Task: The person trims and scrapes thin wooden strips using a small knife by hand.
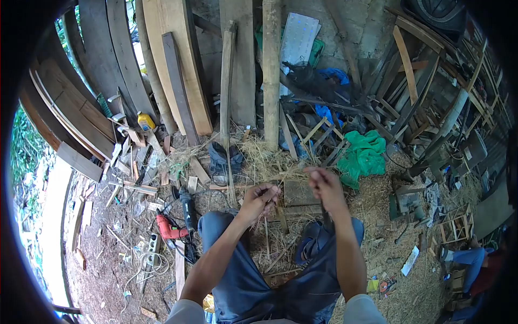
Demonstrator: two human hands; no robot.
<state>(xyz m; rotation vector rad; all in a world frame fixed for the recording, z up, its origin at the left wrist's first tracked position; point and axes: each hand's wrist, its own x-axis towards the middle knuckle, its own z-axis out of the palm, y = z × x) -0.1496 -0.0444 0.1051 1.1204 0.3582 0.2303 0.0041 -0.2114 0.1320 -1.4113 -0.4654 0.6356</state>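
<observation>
My left hand (261, 201) is in front of my left knee, its fingers curled into a pinch. Whatever is between the fingertips is too thin to make out. To its right, my right hand (326, 189) is closed above my right knee, slightly blurred, with a finger pointing left. A dark narrow thing (327, 220) shows beneath that wrist; its kind is unclear. Beyond and between the hands lies a heap of pale straw-like shavings (270, 164). Below them is a wooden board (299, 193) on the ground, partly covered by thin strips.
A red power drill (171, 228) and a dark angle grinder (188, 211) lie left of my knee, near a power strip (153, 245). A green plastic bag (362, 155) lies ahead right. A bamboo post (271, 75) stands ahead. Another person's leg (467, 264) shows far right.
</observation>
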